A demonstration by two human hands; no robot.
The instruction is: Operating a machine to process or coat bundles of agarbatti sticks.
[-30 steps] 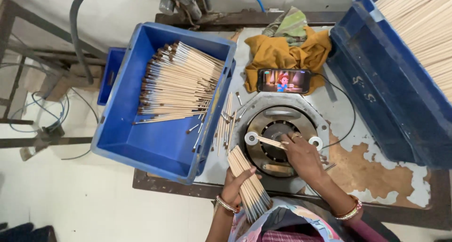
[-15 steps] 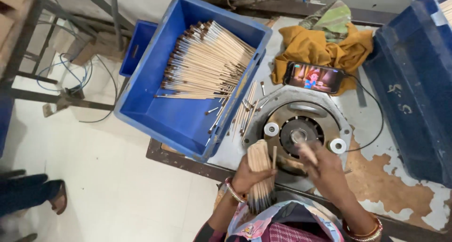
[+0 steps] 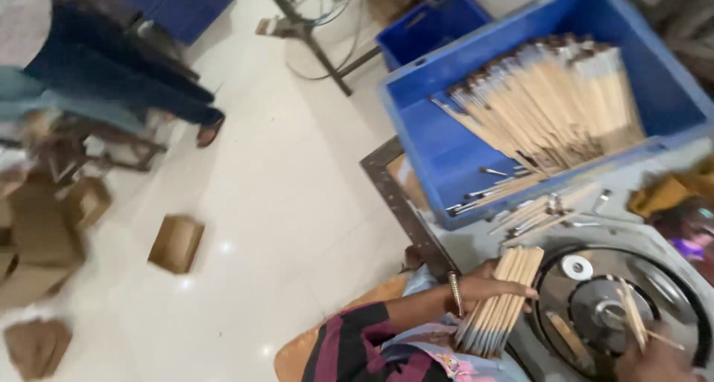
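A: The left hand [image 3: 487, 287] is bare, and there's a thin metal bangle [image 3: 454, 293] ringing its wrist.

B: Above it, a striped sleeve [image 3: 357, 339], dark bands alternating with maroon. Pale patterned cloth [image 3: 435, 352] drapes over the lap.

A: The right hand [image 3: 654, 361] barely shows at the bottom edge, blurred, nothing visible on it.
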